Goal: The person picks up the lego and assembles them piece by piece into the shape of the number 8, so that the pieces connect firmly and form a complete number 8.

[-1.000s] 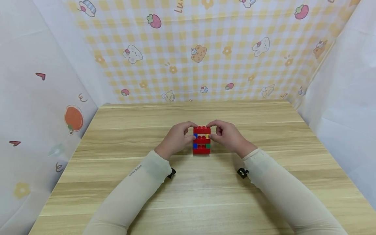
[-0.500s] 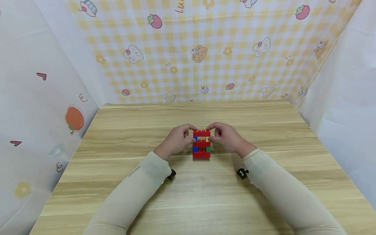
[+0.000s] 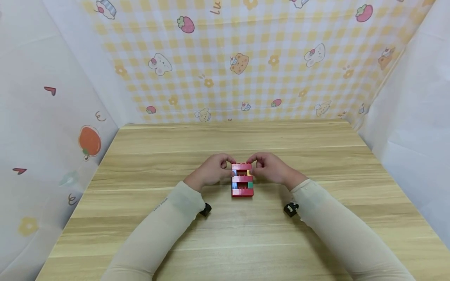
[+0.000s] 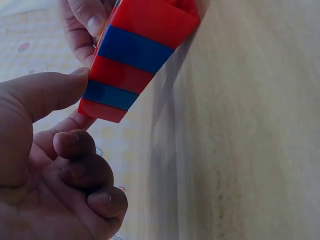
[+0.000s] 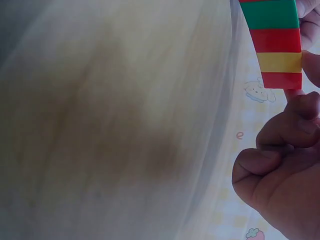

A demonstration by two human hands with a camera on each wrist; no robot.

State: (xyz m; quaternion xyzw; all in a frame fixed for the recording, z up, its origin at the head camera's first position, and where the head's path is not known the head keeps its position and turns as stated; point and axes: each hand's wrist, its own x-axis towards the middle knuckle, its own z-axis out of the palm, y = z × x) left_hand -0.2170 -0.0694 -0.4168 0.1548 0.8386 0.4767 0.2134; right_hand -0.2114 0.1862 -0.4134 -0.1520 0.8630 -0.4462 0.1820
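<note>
A small tower of toy building bricks (image 3: 241, 178) is held between both hands at the middle of the table. Three long red layers alternate with short bricks: blue on the left, yellow and green on the right, with gaps between. My left hand (image 3: 210, 169) pinches its left end, index finger at the top red brick and thumb against the side near the upper blue brick (image 4: 107, 95). Mirroring it, my right hand (image 3: 272, 168) pinches the right end, thumb beside the yellow brick (image 5: 280, 62). The other fingers curl loosely. Whether the tower touches the table, I cannot tell.
The wooden table (image 3: 225, 238) spreads around both forearms. Behind it hangs a yellow checked cloth (image 3: 218, 74) with cartoon prints. White sheets (image 3: 415, 156) stand at the sides. A black wrist device (image 3: 291, 209) shows under the right sleeve.
Both hands have brought the brick tower nearer to me, lower in the head view. Its front faces now look paler with glare and seem tipped further upward. The grip stays the same.
</note>
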